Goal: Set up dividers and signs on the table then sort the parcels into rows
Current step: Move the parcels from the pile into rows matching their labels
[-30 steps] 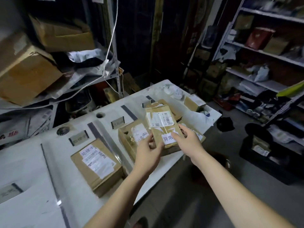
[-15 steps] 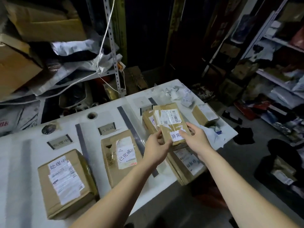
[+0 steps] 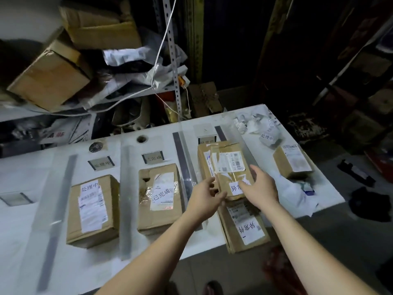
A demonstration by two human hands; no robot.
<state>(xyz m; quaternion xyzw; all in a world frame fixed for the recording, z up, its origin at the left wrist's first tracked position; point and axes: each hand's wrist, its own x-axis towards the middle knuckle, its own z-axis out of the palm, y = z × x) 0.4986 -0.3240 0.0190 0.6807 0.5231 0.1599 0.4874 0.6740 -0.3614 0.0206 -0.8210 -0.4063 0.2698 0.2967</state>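
A small brown parcel [image 3: 230, 169] with a barcode label and a white handwritten tag sits in the third row, partly over another parcel [image 3: 203, 160]. My left hand [image 3: 205, 196] grips its near left corner. My right hand [image 3: 261, 186] holds its near right edge, thumb over the tag. A tagged parcel [image 3: 244, 226] lies just nearer, overhanging the table edge. Grey divider strips [image 3: 125, 199] [image 3: 185, 162] [image 3: 57, 209] split the white table [image 3: 25, 171] into rows. Small signs [image 3: 101, 163] [image 3: 153, 157] [image 3: 207, 140] stand at the row heads.
One tagged box [image 3: 93, 209] lies in the first labelled row and another [image 3: 159, 196] in the second. A further box [image 3: 292, 160] and crumpled paper [image 3: 265, 133] sit at the table's right end. Cluttered shelves stand behind the table, and dark floor lies to the right.
Both hands have carried the small parcel down and forward into the third row, over the parcel lying there. My view has swung left, bringing more of the table into sight.
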